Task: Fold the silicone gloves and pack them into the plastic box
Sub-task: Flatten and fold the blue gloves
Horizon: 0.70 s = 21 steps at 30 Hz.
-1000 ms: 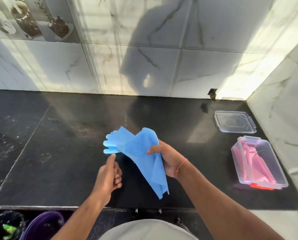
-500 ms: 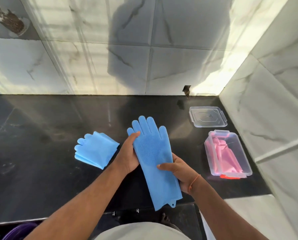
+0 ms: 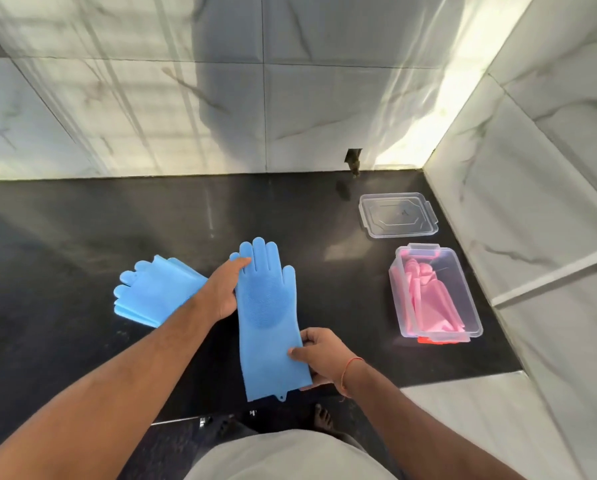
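A blue silicone glove (image 3: 267, 317) lies flat on the black counter, fingers pointing away from me, cuff at the front edge. My left hand (image 3: 224, 289) presses on its left side near the thumb. My right hand (image 3: 319, 355) grips the cuff's right edge between thumb and fingers. A second blue glove (image 3: 155, 292), folded, lies to the left, partly under my left forearm. The clear plastic box (image 3: 402, 299) stands at the right with folded pink gloves (image 3: 428, 303) inside.
The box's clear lid (image 3: 397, 214) lies behind the box near the wall corner. Marble walls close the counter at the back and right. The counter's front edge (image 3: 193, 419) runs just below the glove's cuff.
One second ago both gloves were held in the air together. Now one lies folded at the left and the other is spread flat under both hands. The camera has shifted right.
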Available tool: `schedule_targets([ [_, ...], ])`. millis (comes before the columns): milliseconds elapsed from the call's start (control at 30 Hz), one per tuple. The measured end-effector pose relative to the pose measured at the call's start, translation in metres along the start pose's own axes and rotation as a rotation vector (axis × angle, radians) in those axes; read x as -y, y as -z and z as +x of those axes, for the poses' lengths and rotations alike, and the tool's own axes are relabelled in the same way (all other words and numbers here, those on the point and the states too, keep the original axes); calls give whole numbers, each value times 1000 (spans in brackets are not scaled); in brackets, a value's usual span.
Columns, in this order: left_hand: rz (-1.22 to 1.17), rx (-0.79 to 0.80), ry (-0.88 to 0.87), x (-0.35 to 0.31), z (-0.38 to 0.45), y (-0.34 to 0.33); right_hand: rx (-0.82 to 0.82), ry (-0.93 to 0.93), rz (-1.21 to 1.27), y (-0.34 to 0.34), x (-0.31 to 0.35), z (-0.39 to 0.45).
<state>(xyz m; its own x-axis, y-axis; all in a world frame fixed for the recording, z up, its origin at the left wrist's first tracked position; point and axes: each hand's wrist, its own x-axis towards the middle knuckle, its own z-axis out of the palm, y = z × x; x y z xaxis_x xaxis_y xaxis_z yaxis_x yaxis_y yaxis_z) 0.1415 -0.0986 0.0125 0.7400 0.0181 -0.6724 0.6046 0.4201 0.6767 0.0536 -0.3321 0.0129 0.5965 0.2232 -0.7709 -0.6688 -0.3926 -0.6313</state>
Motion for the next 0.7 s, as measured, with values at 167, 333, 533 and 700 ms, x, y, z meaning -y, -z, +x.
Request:
schedule_targets([
  [167,105,-67,-75,1,10,20,-7,1,-106,-18,0,11],
  [333,161,-94,-138,3,14,29,-34,9,-188,-24,-1,14],
  [533,221,-123,-207,-6,16,31,-86,18,-334,-19,0,14],
  [700,291,-274,-396,-30,8,42,-299,125,-866,-14,5,15],
])
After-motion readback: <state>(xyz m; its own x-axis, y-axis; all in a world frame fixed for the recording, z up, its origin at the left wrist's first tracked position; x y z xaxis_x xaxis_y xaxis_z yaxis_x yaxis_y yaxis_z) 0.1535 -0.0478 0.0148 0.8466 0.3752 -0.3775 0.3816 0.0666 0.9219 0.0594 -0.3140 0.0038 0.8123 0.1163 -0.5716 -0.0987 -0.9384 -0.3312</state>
